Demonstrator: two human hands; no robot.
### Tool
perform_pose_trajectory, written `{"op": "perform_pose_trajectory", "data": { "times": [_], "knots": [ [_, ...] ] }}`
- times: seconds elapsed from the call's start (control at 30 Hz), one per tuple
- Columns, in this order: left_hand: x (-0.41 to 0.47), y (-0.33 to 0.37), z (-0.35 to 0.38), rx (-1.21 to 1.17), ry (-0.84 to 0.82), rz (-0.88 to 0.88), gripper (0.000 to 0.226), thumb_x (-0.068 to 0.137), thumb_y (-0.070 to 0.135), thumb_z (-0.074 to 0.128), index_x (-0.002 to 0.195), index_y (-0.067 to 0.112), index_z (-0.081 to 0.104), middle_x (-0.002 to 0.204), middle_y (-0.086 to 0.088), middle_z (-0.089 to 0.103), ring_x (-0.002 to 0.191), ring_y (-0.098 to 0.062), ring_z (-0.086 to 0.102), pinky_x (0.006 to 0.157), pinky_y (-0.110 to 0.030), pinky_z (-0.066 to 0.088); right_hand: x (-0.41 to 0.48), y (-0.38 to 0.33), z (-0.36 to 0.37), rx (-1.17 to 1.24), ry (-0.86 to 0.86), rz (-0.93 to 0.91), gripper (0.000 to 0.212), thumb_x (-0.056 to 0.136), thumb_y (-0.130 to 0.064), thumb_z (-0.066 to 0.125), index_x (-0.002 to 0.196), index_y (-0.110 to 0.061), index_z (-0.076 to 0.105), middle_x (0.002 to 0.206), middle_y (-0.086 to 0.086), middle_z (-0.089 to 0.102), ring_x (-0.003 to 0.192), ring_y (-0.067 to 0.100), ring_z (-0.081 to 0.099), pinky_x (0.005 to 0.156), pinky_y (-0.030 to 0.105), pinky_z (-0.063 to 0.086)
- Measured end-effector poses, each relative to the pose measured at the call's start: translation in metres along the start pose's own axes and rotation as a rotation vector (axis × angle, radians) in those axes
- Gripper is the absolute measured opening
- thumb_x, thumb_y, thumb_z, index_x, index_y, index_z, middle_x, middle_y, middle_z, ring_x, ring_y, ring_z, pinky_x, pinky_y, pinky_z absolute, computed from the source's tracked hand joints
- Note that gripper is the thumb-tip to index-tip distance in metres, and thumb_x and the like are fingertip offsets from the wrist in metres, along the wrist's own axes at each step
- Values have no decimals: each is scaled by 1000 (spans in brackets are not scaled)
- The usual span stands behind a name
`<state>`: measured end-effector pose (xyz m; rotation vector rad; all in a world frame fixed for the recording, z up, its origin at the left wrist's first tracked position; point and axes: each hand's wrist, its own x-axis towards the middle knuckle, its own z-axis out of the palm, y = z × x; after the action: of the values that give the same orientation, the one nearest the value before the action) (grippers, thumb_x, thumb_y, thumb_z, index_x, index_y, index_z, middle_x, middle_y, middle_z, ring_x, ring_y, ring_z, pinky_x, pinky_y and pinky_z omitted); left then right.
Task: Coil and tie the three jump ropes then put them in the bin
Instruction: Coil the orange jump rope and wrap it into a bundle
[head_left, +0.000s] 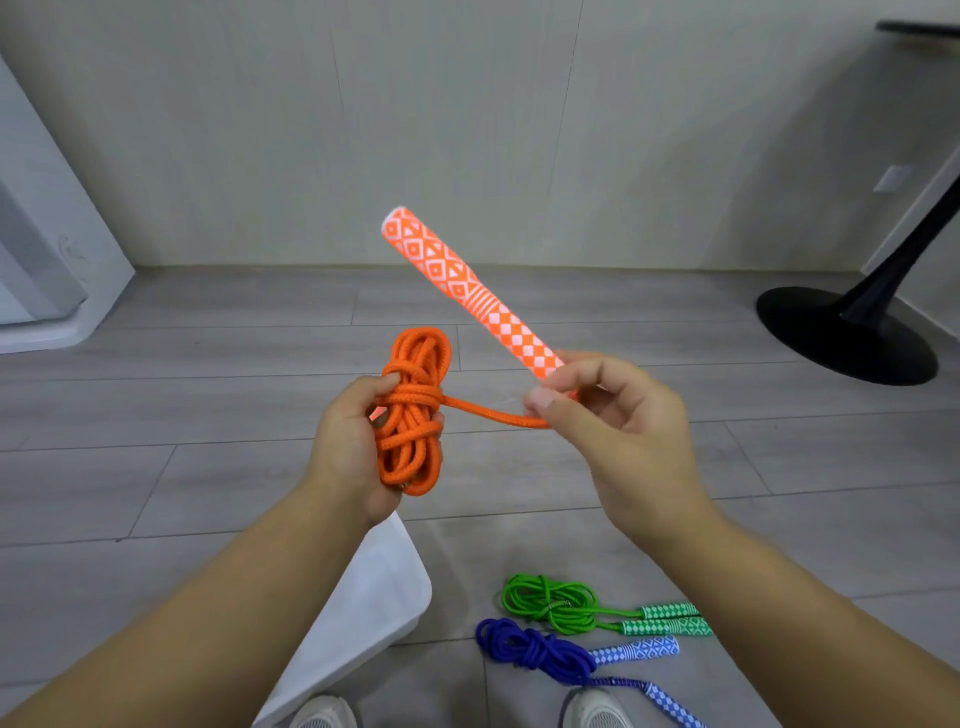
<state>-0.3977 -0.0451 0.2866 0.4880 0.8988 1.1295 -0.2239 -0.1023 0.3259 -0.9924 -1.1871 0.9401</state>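
Note:
My left hand (348, 441) grips a coiled orange jump rope (413, 410), wound crosswise around its middle. A short strand runs right from the wrap to my right hand (608, 410), which pinches the base of the orange-and-white patterned handle (467, 286); the handle points up and to the left. A bit of a second orange handle shows behind my left fingers. On the floor near my feet lie a coiled green rope (556, 605) with green-white handles and a coiled blue rope (530, 649) with blue-white handles. The white bin (384, 587) stands below my left forearm, partly hidden.
A grey plank floor (208, 467) stretches ahead to a pale wall. A black pedestal table base (847, 332) stands at the right. A white appliance or cabinet (47, 270) sits at the far left. My shoes (597, 712) show at the bottom edge.

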Motion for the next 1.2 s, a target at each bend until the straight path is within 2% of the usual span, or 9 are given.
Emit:
{"op": "perform_pose_trajectory", "data": {
  "times": [0.1, 0.2, 0.27, 0.37, 0.57, 0.73, 0.87, 1.07, 1.2],
  "knots": [
    [-5, 3, -1, 8, -24, 9, 24, 82, 31, 52, 87, 11, 64, 87, -14, 60, 59, -22, 54, 57, -25, 41, -1, 1, 6, -59, 58, 63, 24, 81, -1, 66, 77, -18, 49, 72, -6, 60, 54, 16, 57, 54, 26, 49],
    [-9, 2, 3, 53, -73, 35, 34, 70, 45, 65, 86, 14, 64, 74, -9, 58, 56, -20, 51, 53, -23, 42, -4, 2, 11, -88, 37, 88, 24, 89, -2, 55, 95, -25, 55, 81, -7, 52, 48, 6, 48, 52, 25, 43],
    [-9, 0, 8, 113, -70, 90, 34, 67, 43, 66, 87, 15, 62, 68, -5, 56, 53, -17, 50, 47, -22, 41, -5, 3, 12, -99, 3, 91, 29, 93, -4, 50, 101, -30, 59, 71, -12, 52, 50, 3, 45, 52, 22, 41],
    [-8, -2, 11, 126, -37, 170, 19, 75, 30, 66, 87, 16, 61, 68, -3, 54, 51, -15, 50, 43, -22, 42, -5, 5, 13, -128, 10, 122, 27, 94, -5, 46, 99, -25, 63, 53, -9, 50, 51, 6, 45, 51, 22, 42],
    [-6, 3, 8, 84, 47, 202, 20, 84, 29, 59, 92, 10, 58, 73, -7, 60, 47, -16, 56, 46, -23, 46, -8, 11, 4, -222, 45, 167, 32, 96, -6, 38, 86, -27, 59, 68, 3, 50, 53, 10, 48, 48, 19, 43],
    [-7, -3, 16, 142, 44, 327, 13, 89, 20, 53, 79, 12, 60, 72, -8, 62, 52, -19, 56, 46, -25, 46, -9, 21, 3, -485, -79, 50, 17, 88, -44, 44, 93, -49, 59, 89, -17, 54, 78, 3, 51, 70, 22, 42],
    [-8, 0, 13, 129, -2, 239, 18, 85, 25, 56, 96, 11, 61, 80, -6, 66, 53, -17, 60, 48, -27, 48, -7, 17, 2, -466, -107, 27, 25, 92, -28, 55, 104, -50, 60, 85, -32, 60, 77, -7, 53, 65, 8, 38],
    [-9, 2, 17, 23, -14, 234, 25, 89, 24, 51, 67, 17, 62, 61, -4, 62, 54, -17, 59, 49, -24, 45, -7, 15, 2, -530, -145, -34, 38, 92, -21, 55, 94, -59, 58, 99, -31, 63, 86, -7, 57, 73, 6, 40],
    [-7, 5, 14, -10, -38, 172, 15, 88, 24, 52, 81, 14, 60, 64, -6, 65, 59, -19, 63, 48, -26, 51, -5, 15, -2, -700, -150, -60, 24, 90, -39, 49, 98, -61, 56, 101, -26, 64, 94, -1, 58, 82, 24, 49]
  ]
}}
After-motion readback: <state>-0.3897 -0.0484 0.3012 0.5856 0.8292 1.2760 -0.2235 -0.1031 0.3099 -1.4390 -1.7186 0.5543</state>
